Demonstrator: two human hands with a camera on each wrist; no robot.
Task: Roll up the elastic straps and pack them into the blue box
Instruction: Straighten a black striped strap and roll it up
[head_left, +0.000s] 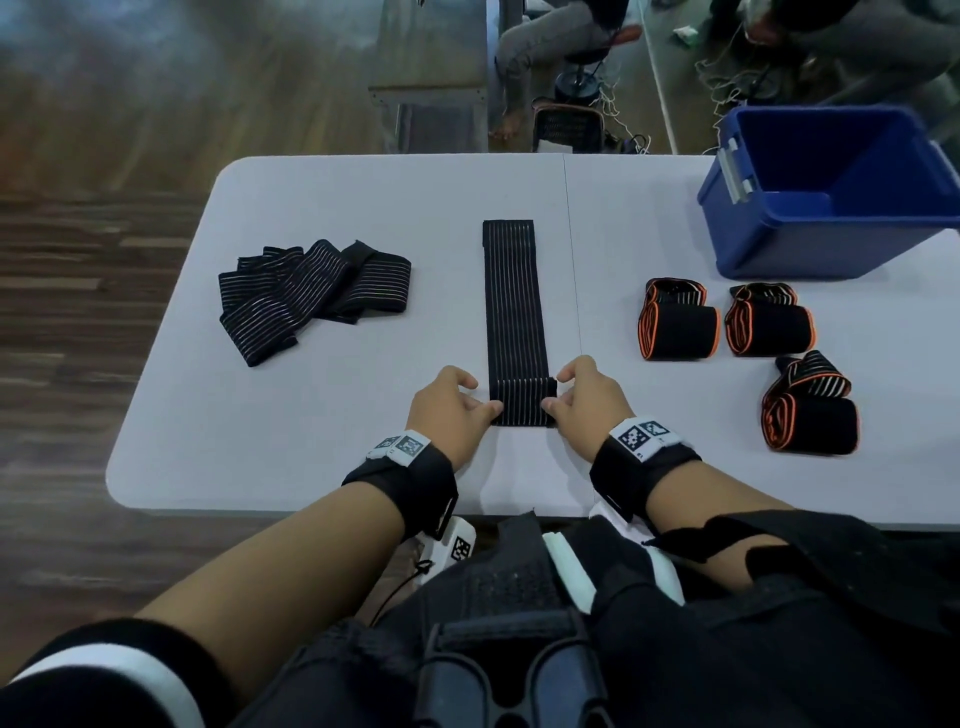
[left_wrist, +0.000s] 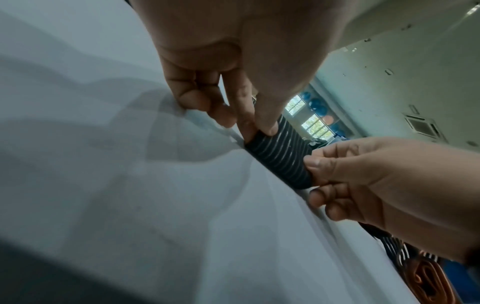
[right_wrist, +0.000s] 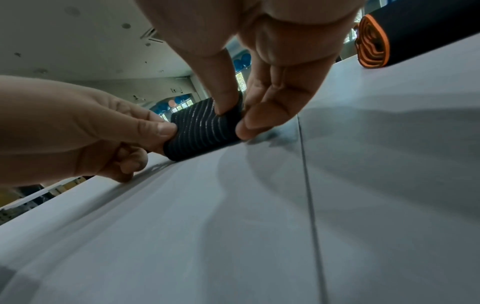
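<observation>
A black elastic strap with thin pale stripes lies flat down the middle of the white table. Its near end is turned into a small roll. My left hand pinches the roll's left end between thumb and fingers. My right hand pinches its right end the same way. The open blue box stands at the far right of the table.
Three rolled black straps with orange edges lie at the right, below the box. A loose pile of striped black straps sits at the left. A person sits beyond the table's far edge.
</observation>
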